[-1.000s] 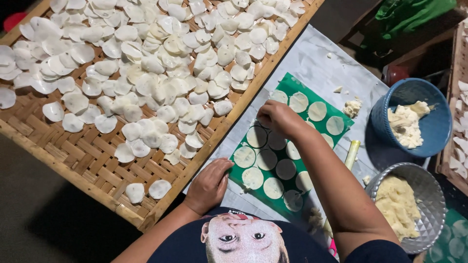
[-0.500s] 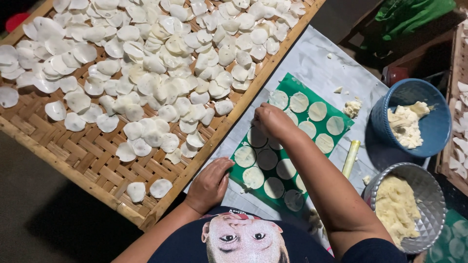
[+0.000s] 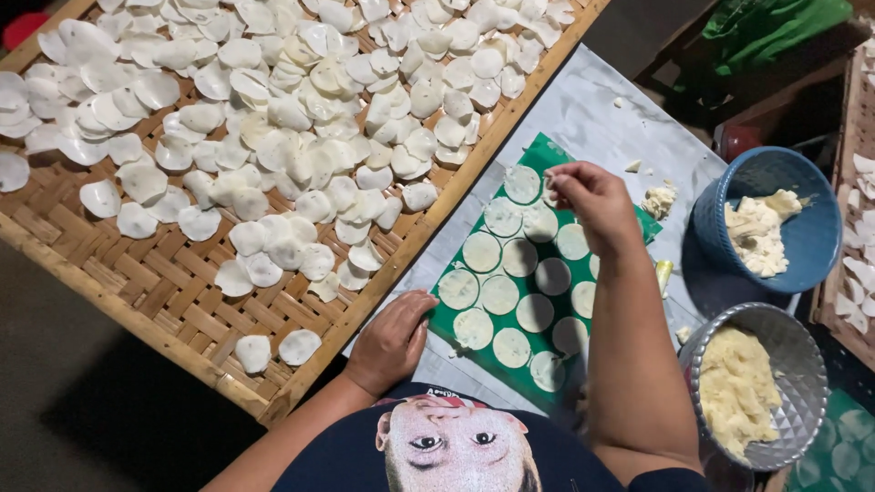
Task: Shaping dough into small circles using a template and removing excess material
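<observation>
Right hand [image 3: 591, 196] lifts disc (pinched)

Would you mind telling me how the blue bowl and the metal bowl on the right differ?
The blue bowl is smooth and deep blue; the metal bowl is silvery with a dimpled wall. The blue bowl holds a smaller, lumpy whitish heap to one side, while the metal bowl holds a fuller, yellowish mound. The blue bowl sits farther from the person, the metal bowl nearer. Both are round and hold dough-like paste.
</observation>
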